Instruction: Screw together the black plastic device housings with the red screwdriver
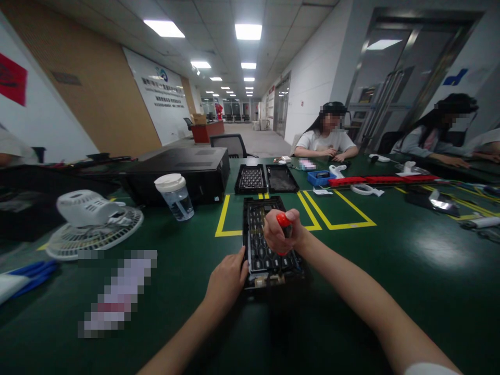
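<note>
In front of me on the green table lies a black plastic tray point(255, 264) with rows of dark rounded cells, its long side pointing away from me. My left hand point(228, 273) rests against its near left edge, fingers stretched along the wall and thumb beside them. Above the tray's right half, my right hand point(282, 234) is closed in a fist round an upright screwdriver point(284, 220) with a red-ended handle. Its tip is hidden from view. Two more black pieces, a tray with round cells point(252, 178) and a flat one point(282, 178), lie farther back.
To the left are a white fan point(94, 224), a lidded cup point(175, 198), a black case point(175, 172) and blue gloves point(33, 276). Yellow tape point(351, 225) marks the table. A blue bin point(321, 177) and red strip point(383, 180) lie back right. Other people point(326, 138) sit beyond.
</note>
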A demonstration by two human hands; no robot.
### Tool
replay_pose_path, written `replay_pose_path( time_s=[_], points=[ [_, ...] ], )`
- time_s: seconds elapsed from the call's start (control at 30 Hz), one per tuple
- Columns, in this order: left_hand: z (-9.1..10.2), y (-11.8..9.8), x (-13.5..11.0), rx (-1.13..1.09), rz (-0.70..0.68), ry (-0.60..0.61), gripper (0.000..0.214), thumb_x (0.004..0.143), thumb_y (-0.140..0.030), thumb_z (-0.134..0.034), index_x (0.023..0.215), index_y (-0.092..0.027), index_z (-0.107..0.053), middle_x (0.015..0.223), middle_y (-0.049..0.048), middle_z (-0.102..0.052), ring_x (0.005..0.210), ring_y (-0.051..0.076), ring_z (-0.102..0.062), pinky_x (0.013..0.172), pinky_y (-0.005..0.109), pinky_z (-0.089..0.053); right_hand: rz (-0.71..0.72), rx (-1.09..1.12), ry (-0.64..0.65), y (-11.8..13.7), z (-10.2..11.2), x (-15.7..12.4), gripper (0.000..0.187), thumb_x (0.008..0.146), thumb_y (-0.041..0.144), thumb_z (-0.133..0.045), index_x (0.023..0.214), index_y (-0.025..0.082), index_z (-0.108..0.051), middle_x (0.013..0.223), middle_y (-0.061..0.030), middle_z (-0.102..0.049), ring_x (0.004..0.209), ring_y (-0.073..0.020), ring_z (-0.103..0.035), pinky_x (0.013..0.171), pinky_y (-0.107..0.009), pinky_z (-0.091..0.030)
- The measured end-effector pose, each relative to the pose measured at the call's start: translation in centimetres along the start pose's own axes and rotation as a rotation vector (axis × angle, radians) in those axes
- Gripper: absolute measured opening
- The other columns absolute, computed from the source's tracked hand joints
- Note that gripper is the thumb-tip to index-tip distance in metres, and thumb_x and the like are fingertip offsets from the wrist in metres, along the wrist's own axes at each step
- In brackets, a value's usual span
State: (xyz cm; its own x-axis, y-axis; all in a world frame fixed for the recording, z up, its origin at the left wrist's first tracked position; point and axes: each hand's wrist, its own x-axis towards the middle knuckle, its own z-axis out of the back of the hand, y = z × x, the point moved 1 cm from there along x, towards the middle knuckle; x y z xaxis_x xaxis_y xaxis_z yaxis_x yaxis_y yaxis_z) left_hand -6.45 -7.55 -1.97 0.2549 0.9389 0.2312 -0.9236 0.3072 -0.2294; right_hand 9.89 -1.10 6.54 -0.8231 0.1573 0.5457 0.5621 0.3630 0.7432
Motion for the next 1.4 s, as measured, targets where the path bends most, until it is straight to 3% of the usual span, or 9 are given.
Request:
replay_pose_path(
  time_s=[0.37, 0.97, 1.2, 1.4],
  points=[
    [0.2, -0.2, 0.0, -0.012, 0.012, 0.017, 0.041, 0.09, -0.03, -0.031, 0.128, -0.017, -0.041, 0.106, 0.0081, -0.061, 0.094, 0.018, -0.056, 0.079, 0.029, -0.044, 0.028, -0.154, -0.328, 0.6, 0.4, -0.5, 0.034, 0.074, 0.049, -0.047, 0.064, 0.016, -0.047, 0.039, 0.0064, -0.046, 0.023, -0.0036, -0.028, 0.022, -0.014, -0.028],
    [0.1, -0.3, 0.0, 0.0, 0.023, 0.033, 0.041, 0.09, -0.03, -0.031, 0.128, -0.017, -0.041, 0.105, 0.0086, -0.061, 0.093, 0.017, -0.057, 0.078, 0.027, -0.043, 0.119, -0.286, -0.376, 0.4, -1.6, -0.7, 0.03, 0.078, 0.042, -0.043, 0.069, 0.014, -0.051, 0.044, 0.0055, -0.046, 0.026, -0.0034, -0.03, 0.026, -0.014, -0.028],
    [0.2, -0.3, 0.1, -0.033, 0.018, 0.042, 0.042, 0.09, -0.03, -0.031, 0.128, -0.015, -0.042, 0.108, 0.0093, -0.06, 0.098, 0.018, -0.055, 0.083, 0.029, -0.042, 0.133, -0.339, -0.442, 0.4, -2.2, -0.6, 0.03, 0.076, 0.042, -0.045, 0.067, 0.014, -0.052, 0.043, 0.0056, -0.048, 0.025, -0.0034, -0.031, 0.025, -0.015, -0.028],
    [0.2, -0.3, 0.1, -0.029, 0.032, 0.046, 0.041, 0.09, -0.03, -0.031, 0.128, -0.016, -0.042, 0.108, 0.0094, -0.06, 0.096, 0.018, -0.056, 0.081, 0.029, -0.043, 0.131, -0.39, -0.572, 0.6, -2.2, -0.9, 0.032, 0.074, 0.047, -0.046, 0.066, 0.015, -0.049, 0.041, 0.0076, -0.045, 0.024, -0.0028, -0.028, 0.024, -0.014, -0.027]
  ],
)
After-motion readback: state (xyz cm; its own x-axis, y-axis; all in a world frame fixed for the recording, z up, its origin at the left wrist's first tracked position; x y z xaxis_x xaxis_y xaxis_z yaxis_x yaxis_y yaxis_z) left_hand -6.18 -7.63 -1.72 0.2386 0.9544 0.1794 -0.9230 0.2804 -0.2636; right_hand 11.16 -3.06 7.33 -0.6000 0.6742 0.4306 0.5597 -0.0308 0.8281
